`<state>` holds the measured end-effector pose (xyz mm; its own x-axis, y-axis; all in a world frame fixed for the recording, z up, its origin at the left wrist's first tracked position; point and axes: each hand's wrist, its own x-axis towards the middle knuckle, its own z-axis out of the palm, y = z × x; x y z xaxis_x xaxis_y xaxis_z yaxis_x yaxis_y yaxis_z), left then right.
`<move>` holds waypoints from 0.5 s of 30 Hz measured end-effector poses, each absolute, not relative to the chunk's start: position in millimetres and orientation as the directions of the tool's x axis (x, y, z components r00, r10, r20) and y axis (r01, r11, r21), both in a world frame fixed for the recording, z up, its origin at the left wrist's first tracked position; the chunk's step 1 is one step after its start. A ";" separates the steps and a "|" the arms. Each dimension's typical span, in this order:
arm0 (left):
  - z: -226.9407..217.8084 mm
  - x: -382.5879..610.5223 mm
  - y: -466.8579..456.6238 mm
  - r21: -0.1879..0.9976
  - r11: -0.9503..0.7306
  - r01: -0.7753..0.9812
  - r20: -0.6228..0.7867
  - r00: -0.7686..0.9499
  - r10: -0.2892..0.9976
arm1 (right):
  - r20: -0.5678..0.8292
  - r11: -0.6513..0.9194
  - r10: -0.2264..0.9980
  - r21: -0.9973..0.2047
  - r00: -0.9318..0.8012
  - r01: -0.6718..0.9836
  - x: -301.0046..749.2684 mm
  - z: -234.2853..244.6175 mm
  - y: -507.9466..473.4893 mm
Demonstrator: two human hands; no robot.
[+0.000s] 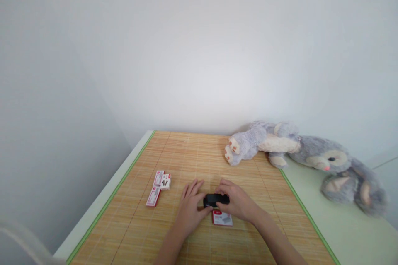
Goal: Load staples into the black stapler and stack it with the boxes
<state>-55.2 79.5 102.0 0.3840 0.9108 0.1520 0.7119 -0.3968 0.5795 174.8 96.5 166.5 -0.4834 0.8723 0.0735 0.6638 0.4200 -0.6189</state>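
Note:
A black stapler lies lengthwise from left to right on the bamboo mat, between my two hands. My right hand is closed around its right end, thumb on the near side and fingers on the far side. At the left end is my left hand, its fingers spread over the mat. The left thumb and a fingertip come up close to the stapler's tip; whether they press on it I cannot tell. Just in front of the stapler lies a flat red and white staple box, partly covered by my right hand.
To the left sit two flat red and white boxes and a small white box with a dark picture. A grey plush rabbit lies along the back right, across the green-edged bamboo mat and the pale table. A white wall stands behind.

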 end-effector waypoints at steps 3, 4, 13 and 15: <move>94.1 -58.1 61.8 0.563 -0.401 0.723 0.224 0.333 0.916 | 0.073 0.400 0.883 -0.635 -0.464 0.661 180.2 165.4 96.5; 90.9 -58.7 53.7 0.569 -0.378 0.731 0.254 0.281 0.926 | 0.072 0.387 0.890 -0.641 -0.450 0.663 182.3 164.5 96.7; 122.2 -18.3 22.6 0.572 -0.627 0.529 0.147 0.685 0.713 | 0.071 0.305 0.931 -0.689 -0.358 0.657 198.5 154.3 98.8; 132.7 -9.9 30.3 0.578 -0.651 0.493 0.122 0.737 0.665 | 0.071 0.291 0.938 -0.696 -0.340 0.657 201.4 153.9 98.0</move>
<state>-9.9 30.3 132.7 0.7367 0.6652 0.1216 0.4926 -0.6510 0.5775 201.4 98.0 153.9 -0.3397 0.9378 0.0715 0.6565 0.2908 -0.6960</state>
